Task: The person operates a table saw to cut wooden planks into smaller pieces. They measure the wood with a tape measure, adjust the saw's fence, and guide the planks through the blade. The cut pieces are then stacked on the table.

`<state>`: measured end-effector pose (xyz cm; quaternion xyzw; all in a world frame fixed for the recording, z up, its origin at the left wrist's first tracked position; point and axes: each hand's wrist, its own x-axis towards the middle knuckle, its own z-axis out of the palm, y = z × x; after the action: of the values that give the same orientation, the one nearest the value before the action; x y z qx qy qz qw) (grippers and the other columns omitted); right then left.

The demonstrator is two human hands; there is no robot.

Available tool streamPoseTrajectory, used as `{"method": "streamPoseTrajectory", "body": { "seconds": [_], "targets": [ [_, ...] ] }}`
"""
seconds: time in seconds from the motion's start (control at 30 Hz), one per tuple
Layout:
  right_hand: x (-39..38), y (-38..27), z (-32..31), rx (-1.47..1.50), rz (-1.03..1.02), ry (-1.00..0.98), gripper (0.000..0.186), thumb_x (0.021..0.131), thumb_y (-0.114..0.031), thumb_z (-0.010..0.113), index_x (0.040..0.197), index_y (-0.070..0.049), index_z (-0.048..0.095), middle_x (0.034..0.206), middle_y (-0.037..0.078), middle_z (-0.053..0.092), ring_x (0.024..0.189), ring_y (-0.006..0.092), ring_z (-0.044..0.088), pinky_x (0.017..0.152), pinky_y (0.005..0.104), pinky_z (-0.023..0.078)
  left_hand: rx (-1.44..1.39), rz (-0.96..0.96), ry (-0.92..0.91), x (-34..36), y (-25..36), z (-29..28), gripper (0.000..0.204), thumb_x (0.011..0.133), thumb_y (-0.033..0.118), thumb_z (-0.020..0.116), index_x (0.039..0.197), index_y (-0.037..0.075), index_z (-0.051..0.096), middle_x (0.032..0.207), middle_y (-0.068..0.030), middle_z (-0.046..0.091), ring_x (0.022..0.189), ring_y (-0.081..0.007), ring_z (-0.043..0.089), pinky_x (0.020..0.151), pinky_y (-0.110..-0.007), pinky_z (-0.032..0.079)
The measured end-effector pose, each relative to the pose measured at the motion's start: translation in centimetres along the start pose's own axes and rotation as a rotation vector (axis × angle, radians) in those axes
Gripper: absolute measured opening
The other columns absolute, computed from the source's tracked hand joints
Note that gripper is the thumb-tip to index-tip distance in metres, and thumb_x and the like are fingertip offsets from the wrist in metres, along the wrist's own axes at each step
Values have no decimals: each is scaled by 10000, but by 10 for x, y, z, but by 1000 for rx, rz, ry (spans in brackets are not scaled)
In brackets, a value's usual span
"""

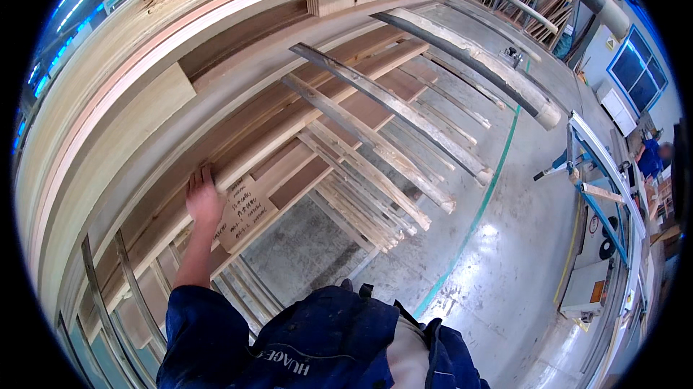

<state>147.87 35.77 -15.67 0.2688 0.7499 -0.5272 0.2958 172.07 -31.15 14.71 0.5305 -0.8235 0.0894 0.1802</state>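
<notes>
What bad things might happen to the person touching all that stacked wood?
The left hand rests flat on a plank end in the lumber rack, so rough edges might give splinters. Long boards jut out over the concrete floor; pulling one could perhaps shift the others. The jutting ends might also bump someone walking past.

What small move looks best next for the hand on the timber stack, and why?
Probably curl the left hand around the plank edge to get a grip: it lies flat and open on the wood, beside a handwritten cardboard tag, holding nothing. The right hand is out of view.
</notes>
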Motion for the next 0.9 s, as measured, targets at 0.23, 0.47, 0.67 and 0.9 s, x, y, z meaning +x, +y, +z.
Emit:
{"method": "streamPoseTrajectory", "body": {
  "seconds": [0.23, 0.47, 0.67, 0.9],
  "targets": [
    [-19, 30, -18, -16, -9, 39, 359, 856, -302, 718, 1097, -37, 732, 998, 125, 728, 887, 224, 698, 799, 356, 554, -107, -32, -246, 28, -45, 58, 929, 857, 630, 662, 1496, 4, 413, 1494, -235, 465, 1402, -378, 422, 1176, -463, 327],
    [-36, 49, -17, -134, -16, 102, 385, 852, -333, 721, 1094, -36, 751, 1011, 133, 747, 920, 220, 711, 839, 351, 556, -232, -54, -385, 26, -29, 48, 871, 938, 538, 639, 1538, -19, 340, 1588, -227, 347, 1451, -365, 365, 1201, -435, 294],
    [-55, 65, 5, -155, 6, 121, 408, 848, -359, 724, 1091, -35, 767, 1023, 139, 763, 949, 217, 722, 873, 347, 558, -73, -56, -357, 29, -6, 29, 849, 930, 513, 663, 1508, -41, 383, 1559, -244, 386, 1442, -377, 375, 1192, -425, 311],
    [-29, 65, 26, -242, 23, 126, 413, 815, -406, 710, 1082, -101, 787, 1047, 142, 765, 978, 253, 730, 909, 361, 554, 68, 295, 266, 9, -120, 197, 697, 733, 572, 824, 1172, 49, 682, 1083, -204, 671, 941, -405, 653, 785, -528, 550]
  ]
}}
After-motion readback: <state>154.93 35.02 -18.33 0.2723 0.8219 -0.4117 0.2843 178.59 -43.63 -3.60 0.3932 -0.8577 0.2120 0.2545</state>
